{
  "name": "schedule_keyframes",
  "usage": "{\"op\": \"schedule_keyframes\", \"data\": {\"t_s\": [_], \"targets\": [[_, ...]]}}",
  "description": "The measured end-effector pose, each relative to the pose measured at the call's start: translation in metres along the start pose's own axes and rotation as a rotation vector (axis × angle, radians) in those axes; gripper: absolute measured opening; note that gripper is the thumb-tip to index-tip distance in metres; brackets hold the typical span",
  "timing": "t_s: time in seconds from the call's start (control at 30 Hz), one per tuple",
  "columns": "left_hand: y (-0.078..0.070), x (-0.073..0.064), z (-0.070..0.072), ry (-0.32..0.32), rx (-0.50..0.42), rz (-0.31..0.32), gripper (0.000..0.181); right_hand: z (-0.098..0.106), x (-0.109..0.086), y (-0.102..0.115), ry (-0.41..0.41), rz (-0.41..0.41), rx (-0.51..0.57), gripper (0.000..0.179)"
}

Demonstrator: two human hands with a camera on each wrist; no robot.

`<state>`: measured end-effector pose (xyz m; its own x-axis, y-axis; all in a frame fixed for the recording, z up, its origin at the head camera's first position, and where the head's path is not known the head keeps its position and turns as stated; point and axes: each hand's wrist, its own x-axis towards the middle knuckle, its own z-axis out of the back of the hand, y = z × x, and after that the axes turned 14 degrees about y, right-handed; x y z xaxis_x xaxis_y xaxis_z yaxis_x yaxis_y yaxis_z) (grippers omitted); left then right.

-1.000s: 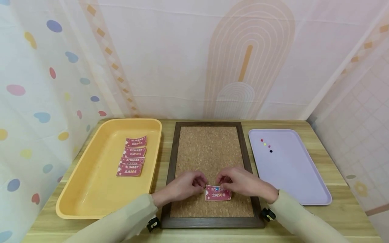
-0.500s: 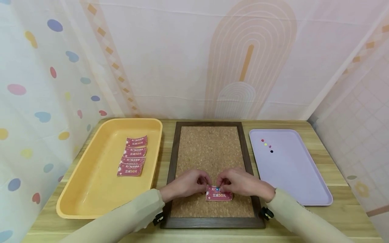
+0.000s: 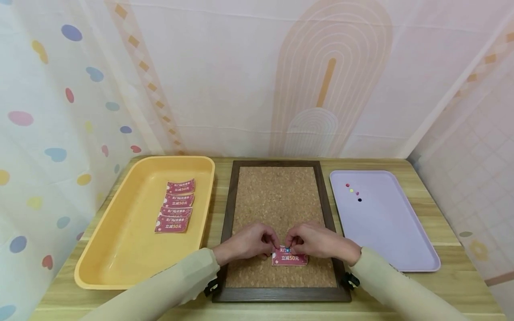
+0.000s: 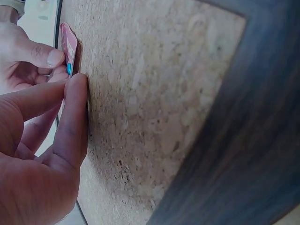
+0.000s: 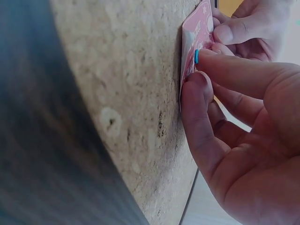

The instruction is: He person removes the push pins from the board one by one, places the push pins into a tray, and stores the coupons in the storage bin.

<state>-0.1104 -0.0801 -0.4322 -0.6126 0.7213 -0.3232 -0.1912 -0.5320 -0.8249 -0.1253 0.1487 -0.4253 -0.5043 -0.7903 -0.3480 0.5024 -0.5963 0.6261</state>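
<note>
A dark-red paper coupon (image 3: 290, 259) lies over the lower part of the cork board (image 3: 277, 200), its edge slightly raised from the cork in the wrist views. My left hand (image 3: 254, 240) pinches the coupon's upper left edge between thumb and index finger. At the upper middle of the coupon is a small blue thumbtack (image 5: 196, 56), which my right hand (image 3: 315, 240) holds with its fingertips. The right thumb touches the coupon's edge in the right wrist view. Whether the thumbtack's point is in the cork is hidden.
On the left, a yellow tray (image 3: 120, 263) holds several more coupons (image 3: 172, 224) in an overlapping column. A lilac tray (image 3: 395, 236) on the right bears several small coloured thumbtacks (image 3: 359, 200). The board's dark wooden frame (image 3: 281, 294) borders the cork.
My left hand has moved slightly right and its fingers have come onto the coupon's left edge. The right hand has barely moved and stays at the blue thumbtack.
</note>
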Motion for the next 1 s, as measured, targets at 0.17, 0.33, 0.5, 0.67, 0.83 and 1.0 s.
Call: {"op": "schedule_keyframes", "data": {"t_s": [0.17,0.33,0.5,0.67,0.83,1.0], "targets": [[0.0007,0.0014,-0.0005,-0.008,-0.009,0.008,0.015,-0.0007,0.0023,-0.0013,-0.006,0.006,-0.017,0.011],[0.0004,0.0023,-0.0009,-0.018,0.007,0.011,0.013,-0.0016,0.0045,-0.0025,-0.008,-0.002,-0.051,0.011],[0.001,0.0024,-0.0007,-0.021,0.007,0.018,0.014,-0.0027,0.0059,-0.0018,-0.014,0.004,-0.061,0.013],[0.0005,0.0019,-0.0011,-0.02,0.015,0.026,0.015,-0.003,0.0059,-0.0013,-0.009,0.013,-0.067,0.015],[0.0001,0.0017,-0.0012,-0.024,0.021,0.02,0.017,-0.0027,0.0055,-0.0015,-0.002,0.014,-0.07,0.016],[0.0003,0.001,-0.0015,-0.024,0.02,0.016,0.018,-0.0039,0.0052,-0.0015,-0.001,0.024,-0.066,0.014]]}}
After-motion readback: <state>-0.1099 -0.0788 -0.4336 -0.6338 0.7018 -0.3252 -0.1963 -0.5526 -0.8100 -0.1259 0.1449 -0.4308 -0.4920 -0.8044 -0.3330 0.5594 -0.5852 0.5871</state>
